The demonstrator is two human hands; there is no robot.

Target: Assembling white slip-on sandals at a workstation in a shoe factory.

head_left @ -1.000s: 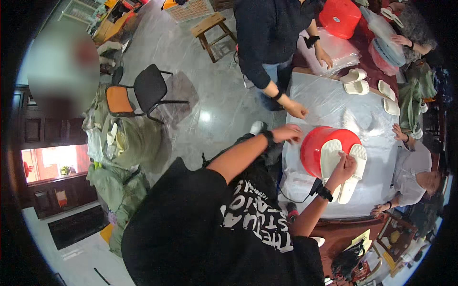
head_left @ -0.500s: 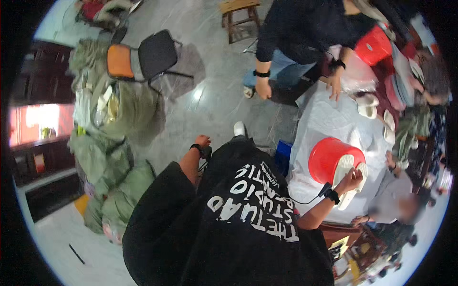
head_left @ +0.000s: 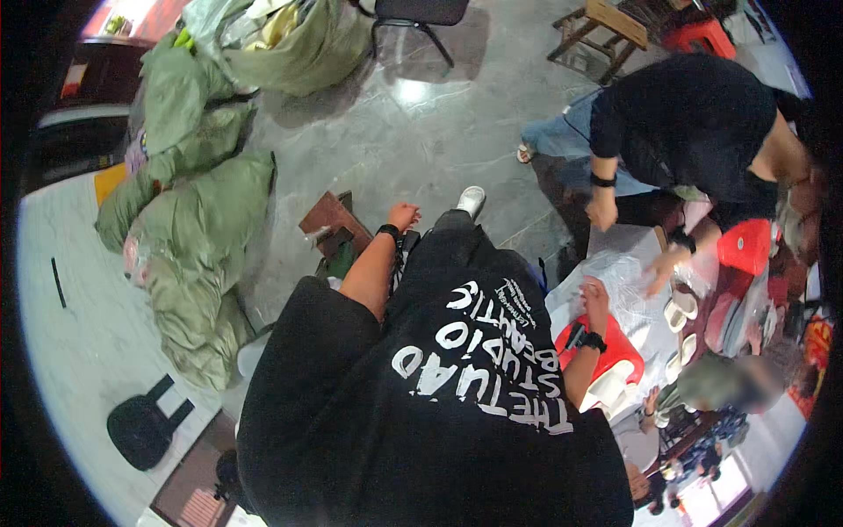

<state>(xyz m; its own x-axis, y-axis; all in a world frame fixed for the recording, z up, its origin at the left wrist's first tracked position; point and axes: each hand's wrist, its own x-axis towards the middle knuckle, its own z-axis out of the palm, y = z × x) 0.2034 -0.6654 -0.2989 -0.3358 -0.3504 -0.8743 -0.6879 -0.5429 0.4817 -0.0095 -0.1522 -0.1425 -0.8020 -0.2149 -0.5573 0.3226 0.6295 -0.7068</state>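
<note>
My left hand [head_left: 404, 216] hangs by my left side near my lap, fingers loosely out, holding nothing. My right hand [head_left: 594, 297] is raised over the right-hand table, fingers apart and nothing seen in them. Beneath it stands a round red plastic container [head_left: 622, 344], partly hidden by my wrist. A pair of white slippers [head_left: 609, 388] rests against its near side, partly covered by my forearm. Clear plastic sheeting [head_left: 625, 263] covers the table beyond my hand. Farther right on the table lie more white slippers [head_left: 680, 307].
A co-worker in a black top [head_left: 685, 123] leans over the table, one hand [head_left: 669, 267] near the plastic. Another person [head_left: 716, 382] is at the right. Green sacks [head_left: 206, 220] line the left. A wooden stool [head_left: 601, 35] and a black chair [head_left: 421, 10] stand at the far side.
My view has turned left, so the sacks show more fully. My right hand has left the white slippers and moved away over the red container. My left hand stays by my side.
</note>
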